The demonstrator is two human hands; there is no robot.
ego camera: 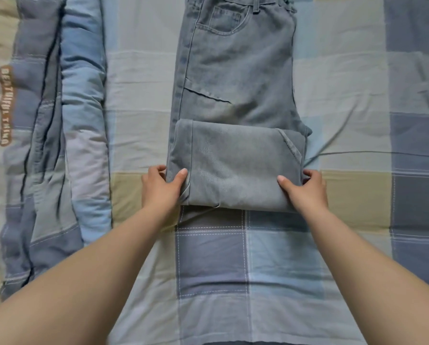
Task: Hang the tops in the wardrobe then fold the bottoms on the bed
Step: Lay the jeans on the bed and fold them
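A pair of grey-blue jeans lies lengthwise on the bed, folded in half along the legs, waistband at the far end. The leg ends are folded up over the thighs into a thick flap. My left hand grips the flap's left edge, thumb on top and fingers underneath. My right hand grips the right edge in the same way. Both hands hold the near fold line of the flap.
The jeans lie on a checked bed sheet in blue, grey and beige squares. A rolled quilt in the same pattern runs along the left side, with a brown label reading "BEAUTIFUL THING".
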